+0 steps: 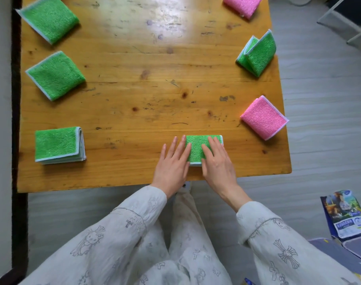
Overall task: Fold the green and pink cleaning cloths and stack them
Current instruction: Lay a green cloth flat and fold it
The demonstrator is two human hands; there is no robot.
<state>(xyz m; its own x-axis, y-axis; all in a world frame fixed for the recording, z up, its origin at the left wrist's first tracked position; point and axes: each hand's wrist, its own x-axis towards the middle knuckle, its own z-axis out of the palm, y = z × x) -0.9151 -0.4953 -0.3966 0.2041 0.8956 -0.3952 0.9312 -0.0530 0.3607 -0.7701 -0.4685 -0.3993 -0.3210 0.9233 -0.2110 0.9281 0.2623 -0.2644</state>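
A person sits at a worn wooden table point(134, 95), seen from above. Both hands lie flat, fingers straight, on a small folded green cloth point(196, 148) near the table's front edge. The left hand point(173, 163) covers the cloth's left side, its outer fingers resting on bare wood; the right hand point(216, 161) presses the cloth's right side.

Six other cloths ring the table. Along the left edge sit three folded green ones: a far cloth point(49, 18), a middle cloth point(55, 76), and a thicker stack point(59, 145) nearest the person. On the right, a pink cloth point(244, 5) sits at the far corner, a green cloth point(257, 53) stands half open like a tent, and a folded pink cloth point(263, 118) overhangs the edge slightly. A printed packet point(346, 214) lies on the floor to the right.
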